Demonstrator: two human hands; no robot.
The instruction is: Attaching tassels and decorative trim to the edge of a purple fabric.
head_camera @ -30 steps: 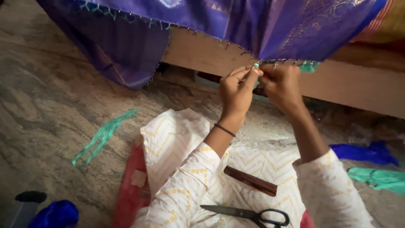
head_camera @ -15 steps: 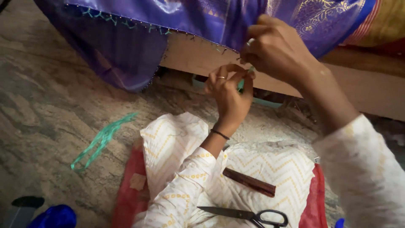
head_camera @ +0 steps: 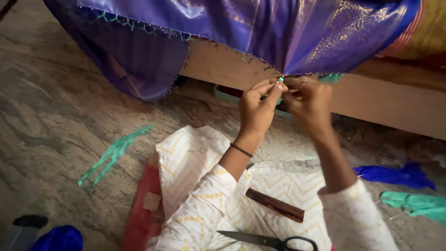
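A purple silk cloth [head_camera: 260,32] with gold woven patterns hangs over a wooden bed frame [head_camera: 371,102]. Small green tassels [head_camera: 130,25] run along part of its edge. My left hand [head_camera: 258,109] and my right hand [head_camera: 309,104] meet at the cloth's lower edge. Both pinch the hem together with a bit of green thread [head_camera: 280,81] between the fingertips. A thin black band circles my left wrist. Both sleeves are white with a yellow print.
On my lap lie black-handled scissors [head_camera: 272,240] and a brown wooden stick [head_camera: 275,205]. A green thread bundle [head_camera: 111,155] lies on the stone floor at the left. Blue thread [head_camera: 395,174] and green thread [head_camera: 413,204] lie at the right. A blue bundle [head_camera: 58,238] sits at the bottom left.
My right hand, raised high half a second ago, has come back down to the hem. Both hands again pinch the cloth's edge together.
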